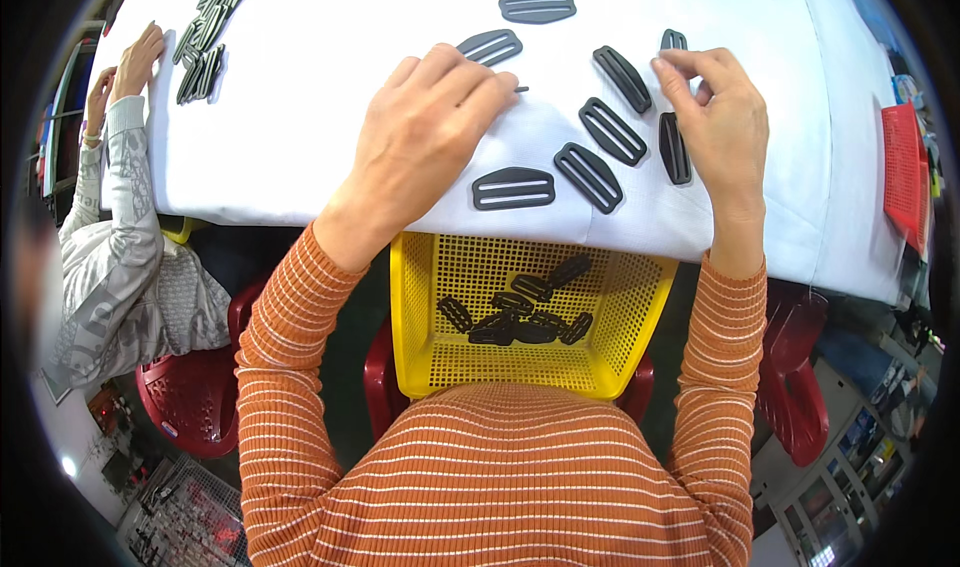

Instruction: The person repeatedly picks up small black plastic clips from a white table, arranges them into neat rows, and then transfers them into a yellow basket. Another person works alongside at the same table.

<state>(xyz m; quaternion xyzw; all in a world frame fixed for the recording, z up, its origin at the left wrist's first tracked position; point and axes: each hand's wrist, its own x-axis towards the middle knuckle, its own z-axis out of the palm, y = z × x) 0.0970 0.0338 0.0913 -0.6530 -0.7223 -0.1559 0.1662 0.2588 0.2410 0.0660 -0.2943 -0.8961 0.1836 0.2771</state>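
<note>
Several black plastic slide buckles, each with two long slots, lie spread on the white-covered table (290, 97). My left hand (425, 132) is closed with its fingers bent down. A thin dark end of a slide buckle (521, 89) sticks out at its fingertips, the rest hidden. Just beyond it is another buckle (492, 46), partly covered by the hand. My right hand (722, 112) pinches thumb and forefinger at a buckle (674, 39), whose lower part is hidden. Close to that hand lie a slanted buckle (622, 79) and an upright one (675, 149).
A yellow perforated basket (410, 297) at my lap holds several black buckles (535, 327). More buckles (210, 22) are heaped at the far left, near another person's hand (138, 62). A red basket (903, 172) is at the right edge. Red chairs (190, 407) stand below the table.
</note>
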